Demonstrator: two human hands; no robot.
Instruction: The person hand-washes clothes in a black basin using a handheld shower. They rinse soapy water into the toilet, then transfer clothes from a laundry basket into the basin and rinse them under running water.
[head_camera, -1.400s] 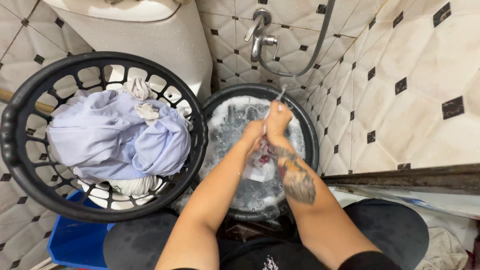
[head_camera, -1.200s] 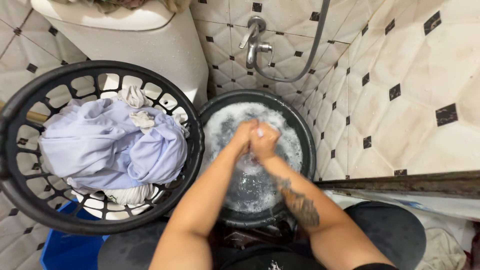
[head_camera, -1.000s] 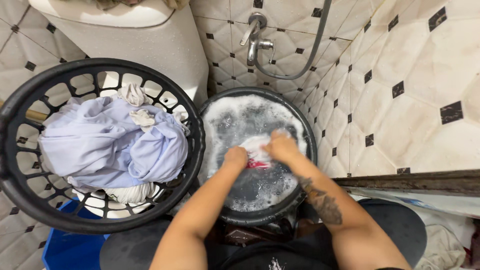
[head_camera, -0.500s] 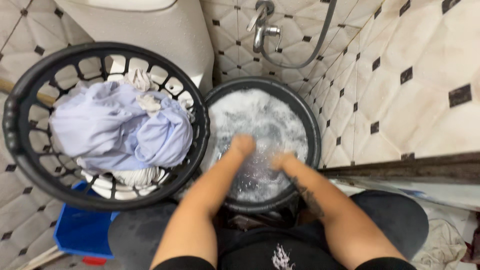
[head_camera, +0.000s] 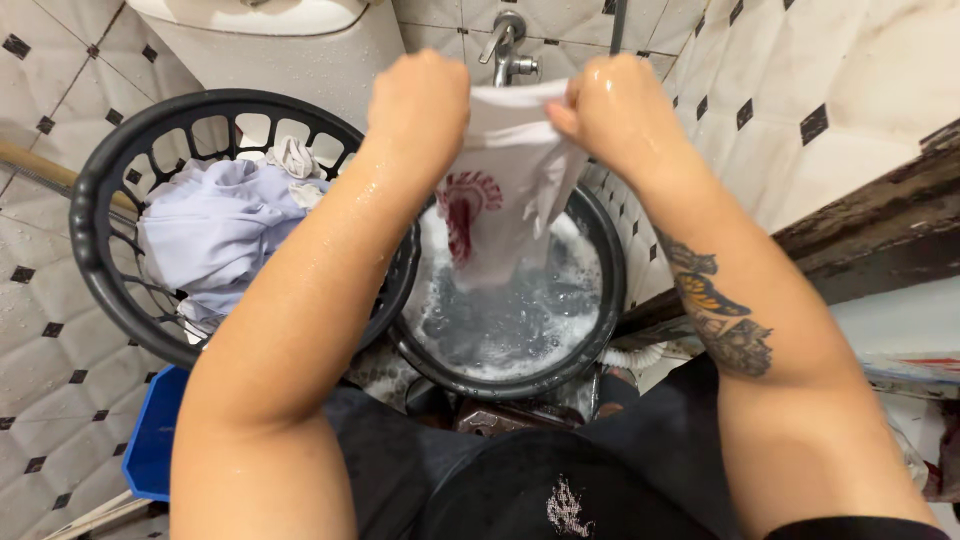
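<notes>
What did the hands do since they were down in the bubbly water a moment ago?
Both hands came up out of the black basin. The left hand and the right hand now hold a wet white garment with a red print stretched between them above the soapy water; half a second ago it was under the suds. The black laundry basket with the pale blue clothes stayed beside the basin.

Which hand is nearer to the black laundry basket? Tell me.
Left. The left hand grips the wet white garment just past the black laundry basket rim in the picture; the right hand holds the garment's far edge, toward the tiled wall.
</notes>
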